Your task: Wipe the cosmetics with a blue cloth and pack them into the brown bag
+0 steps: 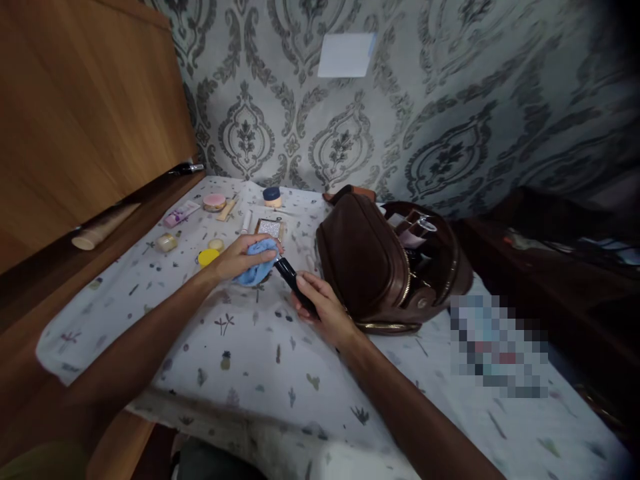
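My left hand (234, 259) is closed on a crumpled light-blue cloth (255, 265), pressed round one end of a thick black cylindrical handle (287, 272). A small silvery part shows where the handle meets the cloth; the covered end is hidden, so I cannot tell its kind. My right hand (325, 308) grips the lower part of this black handle, which slants up to the left. Just beyond the cloth lies a glittery silver compact (271, 229), with a white tube (247, 221) beside it. A yellow lid (208, 257) sits left of my left hand.
A brown leather bag (360, 253) stands open on the right, bottles inside. Several cosmetics lie at the back left, among them a pink round case (215, 202), a dark-lidded jar (273, 196) and a lilac tube (181, 213). A wooden cabinet (95, 100) borders the left.
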A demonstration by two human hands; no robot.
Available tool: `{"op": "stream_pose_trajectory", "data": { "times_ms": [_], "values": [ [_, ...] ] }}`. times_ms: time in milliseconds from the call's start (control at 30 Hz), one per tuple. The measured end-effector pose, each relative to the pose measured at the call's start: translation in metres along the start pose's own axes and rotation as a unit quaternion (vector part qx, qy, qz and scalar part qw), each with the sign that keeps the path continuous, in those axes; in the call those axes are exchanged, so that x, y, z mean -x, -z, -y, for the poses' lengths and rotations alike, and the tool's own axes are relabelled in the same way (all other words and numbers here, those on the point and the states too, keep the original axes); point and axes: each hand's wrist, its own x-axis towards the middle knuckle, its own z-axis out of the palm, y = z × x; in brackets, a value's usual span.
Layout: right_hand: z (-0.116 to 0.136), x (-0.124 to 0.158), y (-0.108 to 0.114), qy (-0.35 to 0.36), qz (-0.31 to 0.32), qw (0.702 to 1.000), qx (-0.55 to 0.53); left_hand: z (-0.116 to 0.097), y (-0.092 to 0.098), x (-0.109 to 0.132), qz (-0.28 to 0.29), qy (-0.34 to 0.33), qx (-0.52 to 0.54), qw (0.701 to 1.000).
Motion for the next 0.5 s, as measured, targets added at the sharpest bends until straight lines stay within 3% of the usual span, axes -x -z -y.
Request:
{"op": "stream_pose_trajectory", "data": {
  "times_ms": [100,167,300,400,500],
  "values": [
    [-0.0016,0.0005,0.0042,0.02,-0.011,0.998,0.056,0.0042,0.0007,-0.0009,0.001,-0.002,-0.005,1.0],
    [-0.0028,-0.0003,0.0054,0.077,-0.04,0.986,0.143,0.0068,0.0007,-0.0009,-0.001,0.005,-0.013,1.0],
    [-0.0035,0.0015,0.006,0.196,-0.118,0.912,0.342,0.0104,-0.0003,-0.0007,-0.014,0.025,-0.022,0.999],
    [-0.0035,0.0049,0.006,0.19,-0.138,0.885,0.401,0.0113,-0.0014,-0.0009,-0.019,0.035,-0.012,0.999],
    [-0.0035,0.0062,0.0054,0.184,-0.149,0.889,0.392,0.0107,-0.0029,-0.0007,-0.026,0.042,-0.002,0.999]
  ]
}}
